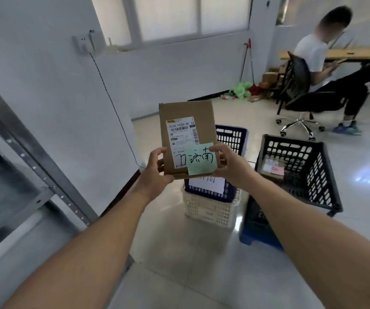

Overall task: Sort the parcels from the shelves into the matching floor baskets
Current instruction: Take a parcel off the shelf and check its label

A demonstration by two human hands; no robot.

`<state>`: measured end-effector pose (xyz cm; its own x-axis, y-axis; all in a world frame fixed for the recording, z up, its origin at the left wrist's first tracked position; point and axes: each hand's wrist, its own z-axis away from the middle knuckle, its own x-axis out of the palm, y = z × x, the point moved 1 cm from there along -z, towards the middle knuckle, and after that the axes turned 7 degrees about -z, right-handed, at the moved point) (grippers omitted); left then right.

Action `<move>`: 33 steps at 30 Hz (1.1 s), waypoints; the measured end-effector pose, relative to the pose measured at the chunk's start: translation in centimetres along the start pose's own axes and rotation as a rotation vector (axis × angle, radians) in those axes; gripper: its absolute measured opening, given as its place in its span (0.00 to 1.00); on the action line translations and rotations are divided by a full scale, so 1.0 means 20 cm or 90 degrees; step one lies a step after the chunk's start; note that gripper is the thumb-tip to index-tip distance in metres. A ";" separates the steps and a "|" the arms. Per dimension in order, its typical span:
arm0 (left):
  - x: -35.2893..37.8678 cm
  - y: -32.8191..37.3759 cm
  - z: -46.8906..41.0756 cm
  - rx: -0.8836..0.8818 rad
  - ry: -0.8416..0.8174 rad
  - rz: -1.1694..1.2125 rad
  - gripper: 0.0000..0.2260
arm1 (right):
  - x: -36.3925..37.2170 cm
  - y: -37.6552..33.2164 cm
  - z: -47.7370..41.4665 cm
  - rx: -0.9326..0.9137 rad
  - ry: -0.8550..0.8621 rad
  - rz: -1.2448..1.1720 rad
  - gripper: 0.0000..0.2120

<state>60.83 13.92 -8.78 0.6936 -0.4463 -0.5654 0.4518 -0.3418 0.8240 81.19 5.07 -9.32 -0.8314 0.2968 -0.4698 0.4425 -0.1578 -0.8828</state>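
The parcel (186, 121) is a flat cardboard box, held upright in the air in front of me, above the blue basket (232, 139). My left grip (157, 168) pinches its lower left corner with the thumb on the front face. My right grip (228, 163) pinches the lower right edge, its thumb at the green note (200, 158) stuck over the bottom of the shipping label (180, 134).

I judge it light and stiff, and the bare cardboard should not slip. The note looks like the weak spot and could peel under a thumb, so I would hold by the side edges.

The blue basket sits nested in a white basket (208, 210) on the floor; the parcel partly hides its sign. A black basket (302, 170) stands just beside them on the right, and a metal shelf (23, 157) is at my left.
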 end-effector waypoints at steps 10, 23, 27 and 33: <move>0.45 0.05 -0.53 0.063 -0.101 0.003 0.30 | -0.37 0.36 -0.19 0.076 0.077 0.026 0.30; 1.10 0.27 -1.63 0.119 -0.257 0.016 0.31 | -1.06 0.84 -0.82 0.198 0.190 0.047 0.30; 1.22 0.31 -1.86 0.116 -0.280 0.002 0.31 | -1.16 0.96 -1.00 0.212 0.196 0.027 0.30; 1.35 0.27 -2.08 0.068 -0.281 -0.022 0.31 | -1.23 1.12 -1.22 0.217 0.164 0.025 0.29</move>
<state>105.32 34.44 -18.12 0.3630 -0.7348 -0.5730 0.3939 -0.4363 0.8090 119.87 17.20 -17.54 -0.6854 0.5033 -0.5263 0.3004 -0.4630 -0.8339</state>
